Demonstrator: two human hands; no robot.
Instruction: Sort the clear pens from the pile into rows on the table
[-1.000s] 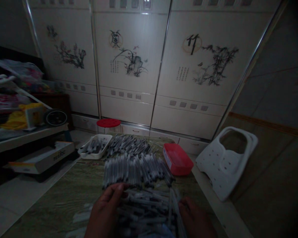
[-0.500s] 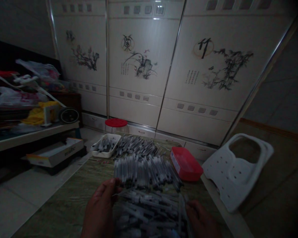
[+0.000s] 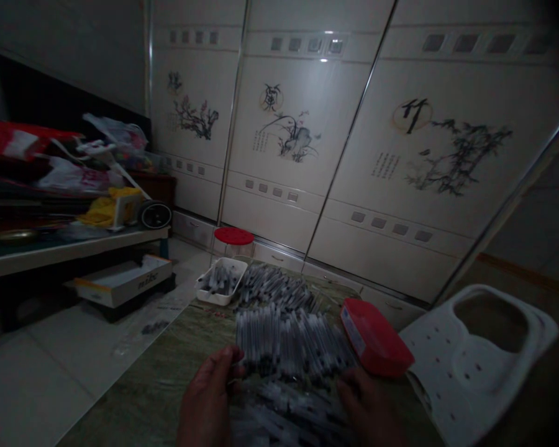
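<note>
My left hand is at the left end of a loose heap of pens, its fingers curled in and partly hidden. My right hand is at the heap's right side with its fingers bent together; blur and dim light hide whatever they hold. Just beyond the heap lies a neat row of clear pens, side by side with dark ends toward me. Behind that row a messier pile of pens spreads across the table.
A white tray with pens stands at the far left of the table, a red box at the right. Beyond are a red stool and sliding doors. A white plastic chair is at right, a cluttered bench at left.
The view has swung left, so everything sits further right and a little lower in the picture. My right hand has come nearer the end of the pen row; the left stays beside the heap.
</note>
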